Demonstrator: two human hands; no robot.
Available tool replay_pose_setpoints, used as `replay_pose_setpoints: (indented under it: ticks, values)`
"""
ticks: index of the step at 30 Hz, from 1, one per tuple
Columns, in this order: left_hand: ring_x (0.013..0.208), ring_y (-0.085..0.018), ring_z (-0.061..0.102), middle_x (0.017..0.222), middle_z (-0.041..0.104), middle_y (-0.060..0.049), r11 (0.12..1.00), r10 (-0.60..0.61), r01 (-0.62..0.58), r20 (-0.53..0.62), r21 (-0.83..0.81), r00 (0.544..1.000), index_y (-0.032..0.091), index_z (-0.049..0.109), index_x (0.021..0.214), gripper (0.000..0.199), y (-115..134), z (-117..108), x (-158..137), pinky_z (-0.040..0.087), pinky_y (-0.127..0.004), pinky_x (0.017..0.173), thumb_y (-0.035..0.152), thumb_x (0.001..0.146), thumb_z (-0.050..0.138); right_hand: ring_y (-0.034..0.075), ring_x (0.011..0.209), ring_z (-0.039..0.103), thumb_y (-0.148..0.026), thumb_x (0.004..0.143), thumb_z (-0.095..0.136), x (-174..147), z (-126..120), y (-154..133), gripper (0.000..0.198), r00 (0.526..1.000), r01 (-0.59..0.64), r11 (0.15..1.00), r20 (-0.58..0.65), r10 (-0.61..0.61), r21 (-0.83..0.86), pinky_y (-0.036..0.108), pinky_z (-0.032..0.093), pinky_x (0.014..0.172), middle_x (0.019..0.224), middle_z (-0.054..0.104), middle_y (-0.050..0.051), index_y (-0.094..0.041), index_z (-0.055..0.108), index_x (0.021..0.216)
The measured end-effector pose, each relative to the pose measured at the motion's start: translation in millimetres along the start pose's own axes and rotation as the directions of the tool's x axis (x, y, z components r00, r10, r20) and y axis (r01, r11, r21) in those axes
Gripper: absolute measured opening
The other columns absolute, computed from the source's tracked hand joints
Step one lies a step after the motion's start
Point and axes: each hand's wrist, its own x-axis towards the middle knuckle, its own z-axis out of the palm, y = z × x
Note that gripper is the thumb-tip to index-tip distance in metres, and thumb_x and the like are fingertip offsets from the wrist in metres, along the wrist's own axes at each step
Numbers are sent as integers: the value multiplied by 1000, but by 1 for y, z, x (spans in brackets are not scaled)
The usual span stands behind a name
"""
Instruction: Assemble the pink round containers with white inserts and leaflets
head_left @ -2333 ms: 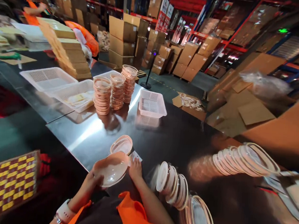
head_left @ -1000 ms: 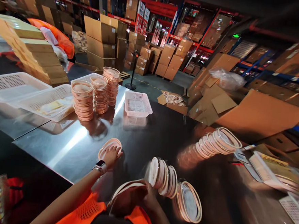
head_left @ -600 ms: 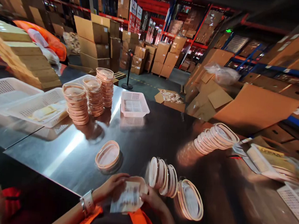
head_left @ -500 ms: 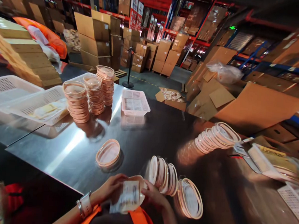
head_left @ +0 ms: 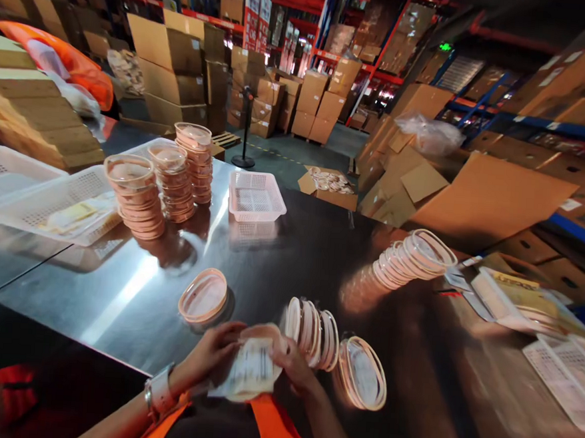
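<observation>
My left hand [head_left: 211, 355] and my right hand [head_left: 296, 368] both grip a round pink container with a white printed label [head_left: 252, 369] laid over it, held close to my body at the near edge of the steel table [head_left: 132, 288]. Just beyond my left hand a closed pink container [head_left: 203, 296] rests flat on the table. To the right of my right hand a row of lids [head_left: 315, 324] lies on edge, ending in one tilted lid [head_left: 362, 373].
Three stacks of sealed containers [head_left: 168, 173] stand at the back left, beside white mesh baskets [head_left: 48, 202] and a small basket [head_left: 255, 195]. A long slanted stack of lids [head_left: 410, 257] lies at the right, near label sheets [head_left: 512, 301]. Cardboard boxes fill the floor beyond.
My left hand left the container on the table and joined my right hand on the container near my body. A printed label now lies on it, pressed by both hands.
</observation>
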Motion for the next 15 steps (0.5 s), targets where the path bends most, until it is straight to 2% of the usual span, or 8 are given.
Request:
replay_pose_setpoints:
  ticks: [3,5,8,11,15]
  values:
    - [109,-34,68,115,75,-15,999,-46,45,-40,-18,998,16,73,109,53,18,-8,-3,51,-44,101,51,69,69,29,107,66,-63,81,65,-16,3,-26,57,986,91,996,-141,-91,-6,48,46,103,112,72,12,-21,68,118]
    - [111,-35,66,115,76,-14,998,-61,59,-75,-30,995,16,75,107,57,29,-11,-8,49,-45,105,54,65,74,29,111,64,-64,87,57,-26,8,-46,55,971,143,983,-177,-163,-117,48,43,107,115,71,12,-21,68,119]
    - [111,-36,66,113,76,-12,997,-65,60,-106,-55,992,18,76,104,58,41,-12,-14,49,-45,105,58,61,78,27,105,65,-63,95,44,-39,18,-69,55,947,157,933,-218,-235,-324,47,46,105,107,73,11,-19,71,114]
    - [103,-35,69,107,78,-11,995,-78,71,-103,-75,992,18,75,104,61,45,-9,-20,53,-45,100,60,59,78,26,100,66,-59,98,39,-49,25,-77,54,939,152,902,-226,-259,-403,43,50,100,100,73,9,-20,73,112]
    - [96,-34,70,99,78,-13,998,-63,61,-116,-17,991,16,75,107,62,39,-6,-26,54,-45,98,59,64,74,27,102,64,-58,98,38,-52,27,-70,53,933,147,900,-245,-264,-410,42,49,100,87,71,8,-19,74,103]
